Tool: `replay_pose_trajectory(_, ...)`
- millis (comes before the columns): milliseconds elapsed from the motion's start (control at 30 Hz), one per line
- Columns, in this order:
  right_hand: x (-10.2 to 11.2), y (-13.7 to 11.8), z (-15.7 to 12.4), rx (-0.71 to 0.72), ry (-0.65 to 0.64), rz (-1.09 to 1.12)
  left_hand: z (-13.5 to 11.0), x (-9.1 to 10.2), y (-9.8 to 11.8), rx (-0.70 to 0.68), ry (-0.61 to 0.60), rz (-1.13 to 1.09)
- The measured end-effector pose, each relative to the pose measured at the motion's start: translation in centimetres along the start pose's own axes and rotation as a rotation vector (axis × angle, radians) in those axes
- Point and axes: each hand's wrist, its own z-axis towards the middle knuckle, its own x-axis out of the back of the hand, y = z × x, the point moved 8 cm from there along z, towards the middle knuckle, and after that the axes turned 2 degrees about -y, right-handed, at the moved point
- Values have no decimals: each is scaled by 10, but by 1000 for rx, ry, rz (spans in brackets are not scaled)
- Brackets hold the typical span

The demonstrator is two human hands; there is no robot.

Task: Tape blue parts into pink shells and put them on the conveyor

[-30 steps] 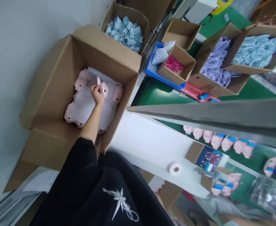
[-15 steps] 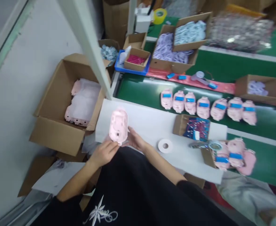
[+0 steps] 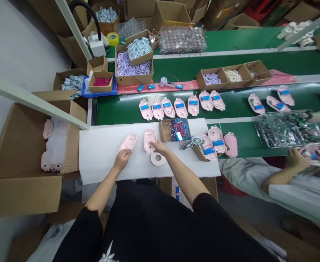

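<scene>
Two pink plastic shells lie side by side on a white sheet (image 3: 100, 156) that covers the table in front of me. My left hand (image 3: 122, 158) grips the near end of the left pink shell (image 3: 128, 142), which lies tilted. My right hand (image 3: 159, 147) pinches the near edge of the right pink shell (image 3: 150, 139), which lies upright. A roll of white tape (image 3: 158, 159) sits just below my right hand. Behind the shells stands a small cardboard box (image 3: 176, 130) with red-wired blue parts.
A large open carton (image 3: 20, 145) at my left holds more pink shells under a foam sheet. On the green belt (image 3: 116, 109) lies a row of pink shells with blue packs (image 3: 180, 106). Boxes of rings stand behind. A co-worker's hands (image 3: 296, 158) work at the right.
My left hand took a pink piece out of the carton and brought it to the table. Both hands held it together; now two shells lie apart, one under each hand. My view swung right.
</scene>
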Motion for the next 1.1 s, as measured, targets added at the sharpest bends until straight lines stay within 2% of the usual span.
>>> replay_pose_trajectory(133,19,-7,44,112,170,69,70,-46,-13,3,9,25)
replay_pose_trajectory(233,30,5,53,200,309,114,94,-77,-11,-15,-14,26)
replay_pose_trajectory(300,37,14,48,266,403,107,94,-84,-10,-20,-11,31)
replay_pose_trajectory(400,45,25,36,311,553,29,83,-75,-24,78,38,107)
replay_pose_trajectory(500,43,32,35,292,569,-91,75,-70,-44,217,-28,211)
replay_pose_trajectory(600,44,33,37,277,580,-165,81,-78,-48,238,-106,228)
replay_pose_trajectory(767,47,30,29,305,655,-191,107,-100,-22,241,-129,215)
replay_pose_trajectory(900,35,25,4,394,683,-306,114,-113,5,204,-175,186)
replay_pose_trajectory(1000,18,21,-15,443,656,-432,103,-109,18,155,-210,159)
replay_pose_trajectory(1100,-6,16,-24,457,548,-611,73,-88,20,91,-221,132)
